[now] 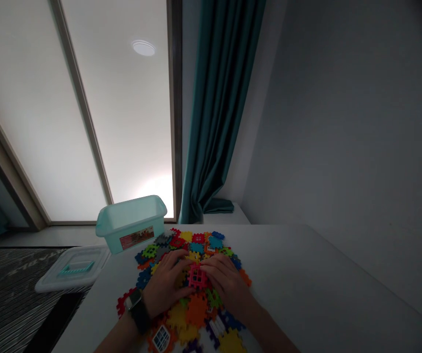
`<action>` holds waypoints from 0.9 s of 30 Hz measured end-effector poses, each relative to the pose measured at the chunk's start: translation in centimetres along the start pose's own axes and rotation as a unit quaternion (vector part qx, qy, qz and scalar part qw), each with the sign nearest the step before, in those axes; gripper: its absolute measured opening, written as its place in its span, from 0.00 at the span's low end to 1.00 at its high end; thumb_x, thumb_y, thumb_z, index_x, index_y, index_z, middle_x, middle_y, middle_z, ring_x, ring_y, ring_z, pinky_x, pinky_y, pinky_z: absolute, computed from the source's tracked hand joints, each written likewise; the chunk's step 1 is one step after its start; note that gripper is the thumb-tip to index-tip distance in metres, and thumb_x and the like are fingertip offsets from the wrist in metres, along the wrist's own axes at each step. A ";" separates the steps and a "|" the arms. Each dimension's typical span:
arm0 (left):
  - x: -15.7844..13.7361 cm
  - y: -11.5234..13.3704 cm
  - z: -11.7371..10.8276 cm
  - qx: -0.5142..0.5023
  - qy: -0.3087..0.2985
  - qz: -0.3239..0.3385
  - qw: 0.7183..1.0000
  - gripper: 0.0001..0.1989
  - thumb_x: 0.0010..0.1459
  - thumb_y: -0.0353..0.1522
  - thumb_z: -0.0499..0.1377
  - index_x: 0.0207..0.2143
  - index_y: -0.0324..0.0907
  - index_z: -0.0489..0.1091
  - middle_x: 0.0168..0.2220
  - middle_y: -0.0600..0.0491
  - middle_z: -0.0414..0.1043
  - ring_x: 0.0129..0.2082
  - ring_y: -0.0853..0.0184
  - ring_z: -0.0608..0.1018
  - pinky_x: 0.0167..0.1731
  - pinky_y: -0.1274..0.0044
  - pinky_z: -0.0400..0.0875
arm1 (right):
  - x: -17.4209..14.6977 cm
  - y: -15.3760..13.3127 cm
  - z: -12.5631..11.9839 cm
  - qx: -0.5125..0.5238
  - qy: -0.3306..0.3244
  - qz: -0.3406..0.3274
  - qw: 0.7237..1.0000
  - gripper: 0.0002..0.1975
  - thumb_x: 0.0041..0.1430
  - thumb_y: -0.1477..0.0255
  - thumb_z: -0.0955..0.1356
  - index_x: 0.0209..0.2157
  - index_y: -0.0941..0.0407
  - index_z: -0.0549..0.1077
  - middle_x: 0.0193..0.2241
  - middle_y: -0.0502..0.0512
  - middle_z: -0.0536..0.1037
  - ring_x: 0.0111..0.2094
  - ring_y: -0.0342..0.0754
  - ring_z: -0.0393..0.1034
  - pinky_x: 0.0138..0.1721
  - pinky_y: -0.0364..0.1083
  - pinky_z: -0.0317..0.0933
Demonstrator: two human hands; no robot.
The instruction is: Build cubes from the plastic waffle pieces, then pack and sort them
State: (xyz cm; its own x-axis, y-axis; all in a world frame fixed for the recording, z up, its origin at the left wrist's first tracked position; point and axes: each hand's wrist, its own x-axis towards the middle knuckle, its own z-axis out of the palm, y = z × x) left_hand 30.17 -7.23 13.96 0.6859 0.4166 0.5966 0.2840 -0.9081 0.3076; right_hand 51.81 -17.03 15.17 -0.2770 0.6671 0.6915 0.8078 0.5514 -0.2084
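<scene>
A pink interlocking plastic tile with a window grid sits between my two hands, above a spread of colourful tiles. My left hand, with a dark watch on its wrist, grips the tile's left side between thumb and fingers. From the other side, my right hand has its fingertips closed on the tile's upper right edge; its thumb is hidden. An orange tile lies just below, and a yellow tile is beside it. Near my left forearm is an orange tile with a white window.
A translucent teal bin stands at the table's far left. Its pale lid with a teal handle lies beside the table. The white table extends right towards a grey wall. A teal curtain hangs behind.
</scene>
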 end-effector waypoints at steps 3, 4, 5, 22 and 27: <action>0.0 -0.5 0.2 -0.027 0.023 -0.008 0.999 0.24 0.52 0.36 0.70 0.50 0.47 0.67 0.53 0.46 0.67 0.53 0.54 0.73 0.52 0.61 0.73 | -0.1 -0.1 -0.1 -0.010 0.013 0.009 1.000 0.14 0.70 0.76 0.60 0.52 0.52 0.71 0.48 0.57 0.78 0.51 0.50 0.71 0.53 0.54 0.69; 0.0 -0.6 0.2 -0.035 0.032 -0.015 0.999 0.23 0.53 0.36 0.69 0.50 0.47 0.67 0.54 0.46 0.67 0.54 0.54 0.73 0.52 0.61 0.73 | -0.1 -0.2 -0.1 -0.015 0.017 0.013 1.000 0.15 0.69 0.76 0.60 0.53 0.53 0.70 0.49 0.58 0.77 0.52 0.51 0.71 0.53 0.54 0.69; 0.0 -0.7 0.1 -0.043 0.038 -0.024 0.998 0.22 0.55 0.36 0.68 0.50 0.47 0.67 0.54 0.46 0.66 0.54 0.54 0.72 0.53 0.61 0.72 | -0.2 -0.2 -0.1 -0.020 0.020 0.015 0.999 0.15 0.69 0.76 0.60 0.54 0.53 0.70 0.50 0.59 0.77 0.53 0.51 0.70 0.54 0.54 0.69; 0.2 0.2 -0.5 -0.069 0.043 -0.047 0.996 0.21 0.55 0.33 0.68 0.50 0.47 0.67 0.54 0.46 0.64 0.55 0.54 0.72 0.53 0.62 0.73 | 0.0 -0.8 0.3 -0.030 0.040 -0.001 0.999 0.11 0.66 0.74 0.65 0.49 0.51 0.72 0.47 0.58 0.78 0.50 0.53 0.72 0.50 0.56 0.72; 0.3 0.6 -0.6 -0.072 0.042 -0.050 0.995 0.21 0.54 0.31 0.69 0.49 0.47 0.67 0.54 0.46 0.64 0.55 0.55 0.72 0.54 0.62 0.72 | 0.0 -1.0 0.4 -0.039 0.043 0.007 0.998 0.09 0.66 0.75 0.65 0.46 0.53 0.73 0.46 0.58 0.78 0.50 0.53 0.72 0.51 0.55 0.71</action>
State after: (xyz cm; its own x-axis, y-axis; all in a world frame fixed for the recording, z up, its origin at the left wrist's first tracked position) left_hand 30.13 -7.67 14.81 0.5993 0.5116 0.6157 0.2446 -0.8494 0.4677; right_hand 50.81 -17.38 15.14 -0.2224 0.6270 0.7466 0.8506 0.4990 -0.1656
